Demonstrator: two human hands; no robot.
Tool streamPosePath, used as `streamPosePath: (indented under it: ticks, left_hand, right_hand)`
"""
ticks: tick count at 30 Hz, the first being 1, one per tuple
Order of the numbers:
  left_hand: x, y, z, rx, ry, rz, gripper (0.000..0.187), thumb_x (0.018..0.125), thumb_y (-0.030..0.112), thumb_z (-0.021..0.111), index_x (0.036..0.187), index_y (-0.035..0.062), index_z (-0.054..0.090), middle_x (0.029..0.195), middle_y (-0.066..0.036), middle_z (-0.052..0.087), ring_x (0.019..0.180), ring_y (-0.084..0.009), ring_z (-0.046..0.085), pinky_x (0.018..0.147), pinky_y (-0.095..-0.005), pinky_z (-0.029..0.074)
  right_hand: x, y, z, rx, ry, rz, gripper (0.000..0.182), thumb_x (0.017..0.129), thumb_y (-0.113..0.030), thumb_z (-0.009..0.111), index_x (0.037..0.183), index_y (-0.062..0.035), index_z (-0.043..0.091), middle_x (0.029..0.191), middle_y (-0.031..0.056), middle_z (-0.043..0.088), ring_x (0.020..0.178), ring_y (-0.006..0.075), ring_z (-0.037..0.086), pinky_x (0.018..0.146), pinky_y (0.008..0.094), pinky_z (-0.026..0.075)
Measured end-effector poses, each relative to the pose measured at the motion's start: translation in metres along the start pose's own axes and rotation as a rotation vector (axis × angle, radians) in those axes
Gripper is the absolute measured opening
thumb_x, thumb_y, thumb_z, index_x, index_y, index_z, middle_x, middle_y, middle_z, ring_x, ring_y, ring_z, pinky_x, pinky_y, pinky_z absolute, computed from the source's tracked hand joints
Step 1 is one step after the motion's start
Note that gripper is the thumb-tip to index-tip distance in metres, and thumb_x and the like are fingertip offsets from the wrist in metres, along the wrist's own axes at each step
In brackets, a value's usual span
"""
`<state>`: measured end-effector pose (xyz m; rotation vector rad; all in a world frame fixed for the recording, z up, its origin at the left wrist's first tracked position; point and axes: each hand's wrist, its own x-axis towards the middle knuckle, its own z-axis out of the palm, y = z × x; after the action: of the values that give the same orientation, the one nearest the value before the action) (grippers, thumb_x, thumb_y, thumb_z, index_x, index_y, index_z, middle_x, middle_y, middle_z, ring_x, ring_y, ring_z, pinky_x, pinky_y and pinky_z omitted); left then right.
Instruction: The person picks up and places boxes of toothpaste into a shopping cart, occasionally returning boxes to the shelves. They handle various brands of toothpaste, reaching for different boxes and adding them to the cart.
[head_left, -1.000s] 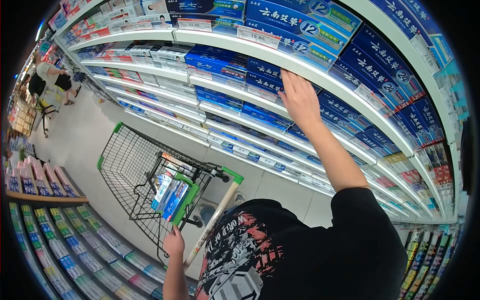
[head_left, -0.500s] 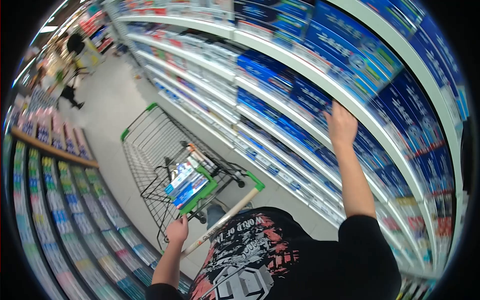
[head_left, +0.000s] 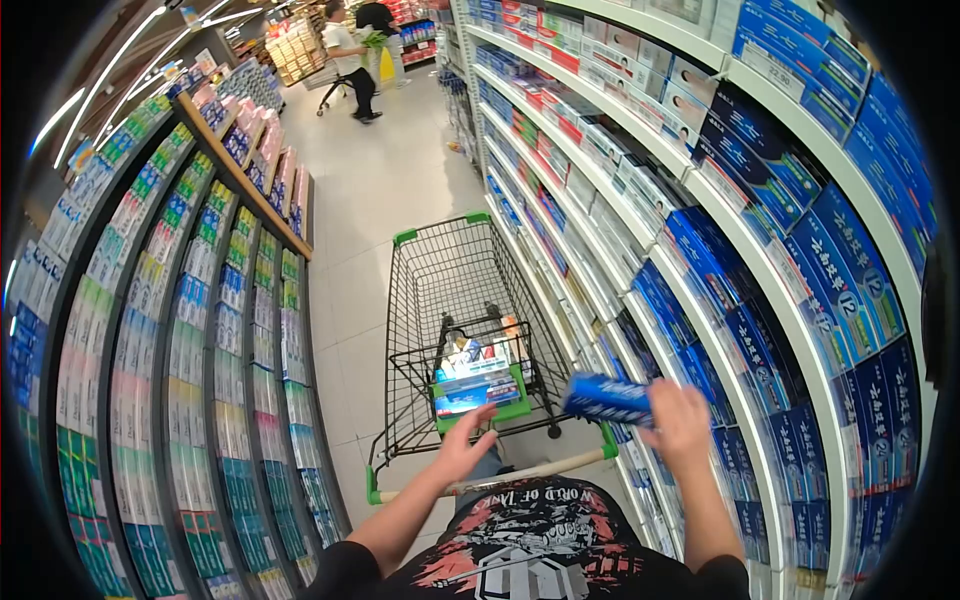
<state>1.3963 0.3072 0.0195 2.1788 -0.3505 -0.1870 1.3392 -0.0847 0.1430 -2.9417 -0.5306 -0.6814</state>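
Note:
My right hand (head_left: 682,425) grips one end of a dark blue toothpaste box (head_left: 605,398), held out level to the right of the shopping cart's green seat flap. Over the cart's handle side, my left hand (head_left: 463,450) is open with fingers spread, holding nothing, just below the boxes in the seat. The wire shopping cart (head_left: 405,237) has green corners and a pale handle (head_left: 540,468). Several small packages, including a blue and white box (head_left: 475,392), lie in its seat part.
White shelves (head_left: 770,250) of toothpaste boxes rise close on the right. On the left stands a rack (head_left: 190,350) of boxed goods. The tiled aisle floor (head_left: 370,190) runs ahead, where a person (head_left: 350,60) with a cart and another person stand at the far end.
My right hand has come off the shelf with a blue toothpaste box and moved toward the cart. The left hand has left the cart's edge and opened. The view has turned to face the aisle.

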Motion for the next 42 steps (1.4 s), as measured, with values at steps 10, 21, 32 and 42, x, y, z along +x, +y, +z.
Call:
streamPosePath:
  ticks: [10, 21, 32, 42]
  left_hand:
    - [0.000, 0.022, 0.020, -0.545, 0.314, -0.303, 0.050, 0.108, 0.039, 0.060, 0.144, 0.0061, 0.052, 0.113, -0.004, 0.065, 0.098, -0.0092, 0.059, 0.086, -0.0277, 0.050]
    - [-0.044, -0.001, 0.023, -0.993, 0.212, -0.580, 0.050, 0.109, 0.056, 0.050, 0.143, 0.0194, 0.053, 0.129, -0.004, 0.057, 0.111, -0.0133, 0.052, 0.093, -0.0331, 0.047]
    - [0.021, -0.068, -0.023, -0.812, 0.198, -0.686, 0.049, 0.106, 0.055, 0.056, 0.120, 0.0082, 0.061, 0.106, -0.003, 0.069, 0.091, -0.0108, 0.065, 0.076, -0.0262, 0.056]
    - [0.065, -0.187, 0.015, -0.793, 0.111, -0.960, 0.060, 0.102, 0.062, 0.057, 0.125, 0.0073, 0.059, 0.113, -0.006, 0.070, 0.096, -0.0174, 0.068, 0.078, -0.0282, 0.059]
  right_hand:
    - [0.052, -0.081, 0.053, 0.152, -0.130, -0.283, 0.080, 0.072, -0.043, 0.086, 0.138, -0.0058, 0.061, 0.144, 0.0126, 0.061, 0.132, 0.0302, 0.058, 0.110, 0.0443, 0.046]
    - [0.037, -0.099, 0.104, 1.528, -0.219, 0.673, 0.055, 0.112, -0.035, 0.049, 0.155, -0.0028, 0.038, 0.146, 0.0178, 0.054, 0.134, 0.0256, 0.054, 0.112, 0.0397, 0.042]
    - [-0.032, -0.074, 0.176, 0.735, -0.264, 0.295, 0.056, 0.108, -0.047, 0.050, 0.145, -0.0048, 0.053, 0.127, 0.0187, 0.066, 0.113, 0.0309, 0.065, 0.098, 0.0419, 0.050]
    - [-0.033, -0.089, 0.170, 0.432, -0.487, 0.121, 0.040, 0.100, -0.049, 0.060, 0.090, -0.0098, 0.066, 0.083, 0.0116, 0.071, 0.080, 0.0351, 0.071, 0.070, 0.0476, 0.055]
